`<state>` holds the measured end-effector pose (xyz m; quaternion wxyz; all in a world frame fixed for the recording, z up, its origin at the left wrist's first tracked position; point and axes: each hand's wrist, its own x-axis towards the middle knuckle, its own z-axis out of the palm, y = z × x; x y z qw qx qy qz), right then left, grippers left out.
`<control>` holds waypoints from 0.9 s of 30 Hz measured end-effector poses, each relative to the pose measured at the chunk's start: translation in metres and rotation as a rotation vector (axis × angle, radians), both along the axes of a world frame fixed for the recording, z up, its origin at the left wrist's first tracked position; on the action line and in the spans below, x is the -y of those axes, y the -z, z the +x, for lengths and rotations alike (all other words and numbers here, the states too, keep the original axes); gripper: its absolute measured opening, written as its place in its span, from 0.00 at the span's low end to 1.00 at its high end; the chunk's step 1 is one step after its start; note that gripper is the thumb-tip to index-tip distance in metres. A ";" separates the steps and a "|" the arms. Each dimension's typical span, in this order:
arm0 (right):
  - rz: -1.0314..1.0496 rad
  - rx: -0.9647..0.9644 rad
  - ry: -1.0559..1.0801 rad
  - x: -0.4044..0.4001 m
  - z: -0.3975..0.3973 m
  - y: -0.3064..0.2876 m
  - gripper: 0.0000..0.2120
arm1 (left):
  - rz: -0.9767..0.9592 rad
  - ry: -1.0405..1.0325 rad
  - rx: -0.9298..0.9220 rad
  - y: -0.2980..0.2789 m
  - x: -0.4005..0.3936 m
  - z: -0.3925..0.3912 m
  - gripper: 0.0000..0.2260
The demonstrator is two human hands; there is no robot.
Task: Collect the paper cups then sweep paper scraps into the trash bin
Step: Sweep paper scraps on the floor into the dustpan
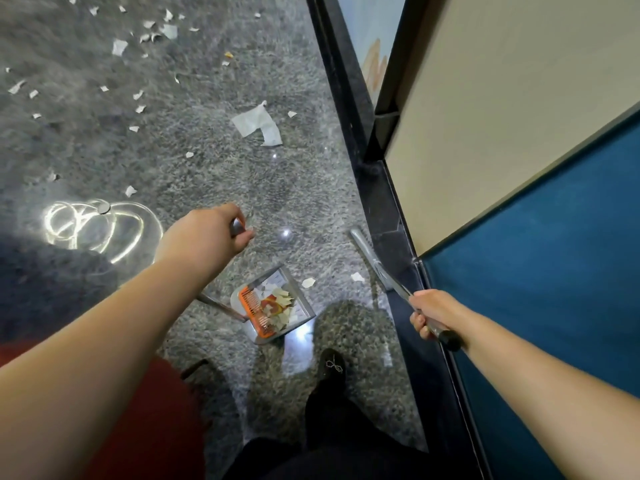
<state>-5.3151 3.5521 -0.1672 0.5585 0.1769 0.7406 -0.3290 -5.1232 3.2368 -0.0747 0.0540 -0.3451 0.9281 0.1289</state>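
**Fingers wrapped around dustpan and broom handles, scraps left on the floor**

Fingers of the left hand (207, 233) curl around the top of a metal handle (221, 308) that runs down to a dustpan (277, 303), so this hand is grasping. Fingers of the right hand (431, 315) are clenched around a second handle, that of the broom (381, 268), near its black end cap.

At about six o'clock from the centre of the view, the dustpan rests on the speckled grey floor (207, 168), just ahead of a dark shoe (332, 367). It already holds torn paper and something orange. Its long axis runs from about eight o'clock to two o'clock, and its open mouth appears to point toward two o'clock. Two small scraps (308, 282) lie just beyond that edge.

At about four o'clock the broom shaft slants up toward eleven o'clock, close beside a black door frame (374, 188). Its brush end is not clearly visible.

A large torn piece of paper (258, 124) lies near twelve o'clock, and many small scraps are scattered toward ten and eleven o'clock. No paper cups or trash bin are in view.

Likely risks: tilting the dustpan while moving it could spill the collected paper, and the broom could knock against the door frame, flicking nearby scraps away from the pan.
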 end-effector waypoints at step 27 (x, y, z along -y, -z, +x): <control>-0.097 0.267 -0.131 0.091 0.081 -0.008 0.08 | -0.041 -0.011 0.013 0.000 0.025 0.013 0.11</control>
